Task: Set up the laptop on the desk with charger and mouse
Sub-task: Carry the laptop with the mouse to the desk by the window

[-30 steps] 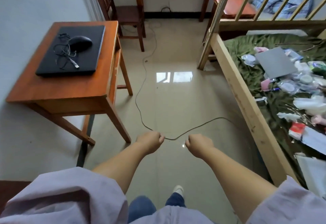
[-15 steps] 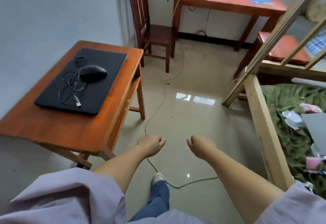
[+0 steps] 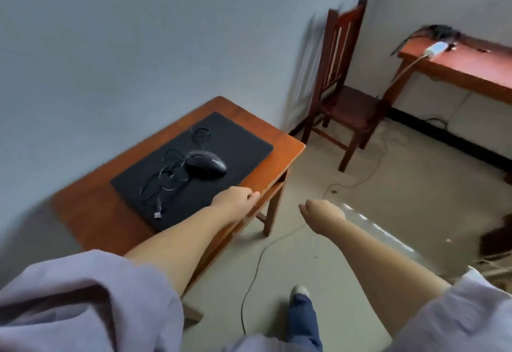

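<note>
Lilac sleeves (image 3: 83, 301) fill the nearest edge of the view, with bare forearms reaching out from them and a blue trouser leg and pale shoe (image 3: 299, 292) on the glossy beige floor between. A thin dark cable (image 3: 250, 276) snakes across that floor beneath the arms. The left hand (image 3: 235, 199) is loosely curled, knuckles up, over the near right edge of the small wooden table (image 3: 91, 221); whether it touches the wood or holds anything cannot be told. The right hand (image 3: 321, 211) is also loosely curled, out over the floor, apart from the table, its palm hidden.

Just beyond the left hand lies the closed laptop (image 3: 230, 141), a flat matte black slab set on the orange-brown tabletop. On its lid sits a rounded glossy black mouse (image 3: 206, 167), its thin cord (image 3: 166, 182) loosely tangled to the left, the USB plug near the laptop's near edge.

Farther off stand a dark slatted wooden chair (image 3: 343, 82) and a reddish desk (image 3: 465, 66) carrying a white power strip (image 3: 436, 48).
</note>
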